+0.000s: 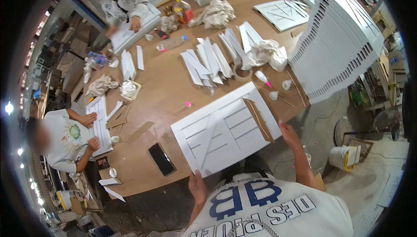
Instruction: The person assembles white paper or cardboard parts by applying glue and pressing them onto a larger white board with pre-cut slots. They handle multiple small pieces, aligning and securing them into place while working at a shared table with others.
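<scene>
A white rectangular panel (217,150) with grooves and a diagonal strip is in front of me, its far part over the table. My left hand (198,188) grips its near left corner, thumb on top. At the right edge my right hand (289,134) is closed on the panel, its lower fingers hidden beneath. A narrow brown strip (259,120) lies across the panel's right part, with a thin pale stick along it. Left of the panel, a black phone (161,159) rests on the table.
The brown table (143,102) holds white strips (208,61), crumpled cloths (217,13), glue bottles (262,78) and a plastic bottle (171,43). A tall stack of white panels (334,50) stands at the right. Co-workers handle panels at the left and far side. A bucket (343,157) stands on the floor.
</scene>
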The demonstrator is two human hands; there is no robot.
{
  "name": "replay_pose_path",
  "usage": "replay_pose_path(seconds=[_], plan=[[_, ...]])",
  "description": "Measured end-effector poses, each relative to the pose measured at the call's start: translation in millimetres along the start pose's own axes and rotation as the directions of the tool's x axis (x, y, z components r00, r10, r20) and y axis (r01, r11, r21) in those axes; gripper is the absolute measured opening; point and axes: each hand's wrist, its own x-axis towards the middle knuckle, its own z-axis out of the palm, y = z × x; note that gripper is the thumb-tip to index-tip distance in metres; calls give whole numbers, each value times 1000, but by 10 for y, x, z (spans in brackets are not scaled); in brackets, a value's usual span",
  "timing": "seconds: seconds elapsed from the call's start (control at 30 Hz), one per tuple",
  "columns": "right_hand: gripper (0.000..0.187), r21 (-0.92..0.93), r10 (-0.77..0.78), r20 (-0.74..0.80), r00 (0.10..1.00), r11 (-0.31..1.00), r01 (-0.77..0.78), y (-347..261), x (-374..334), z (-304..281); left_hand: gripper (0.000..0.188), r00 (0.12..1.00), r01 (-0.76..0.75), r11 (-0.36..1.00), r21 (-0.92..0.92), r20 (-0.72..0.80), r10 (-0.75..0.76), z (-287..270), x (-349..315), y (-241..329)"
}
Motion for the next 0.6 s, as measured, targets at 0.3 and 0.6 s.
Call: replay_pose_path(seconds=[0.3, 0.6], plan=[[58, -101, 42, -28, 999, 994, -45, 252, 33, 37, 37, 908, 400, 681, -613, 163, -387, -61, -12, -269], [47, 787, 376, 32, 926, 561, -255, 499, -281, 307, 55, 682, 600, 66, -797, 466, -564, -336, 143, -254]])
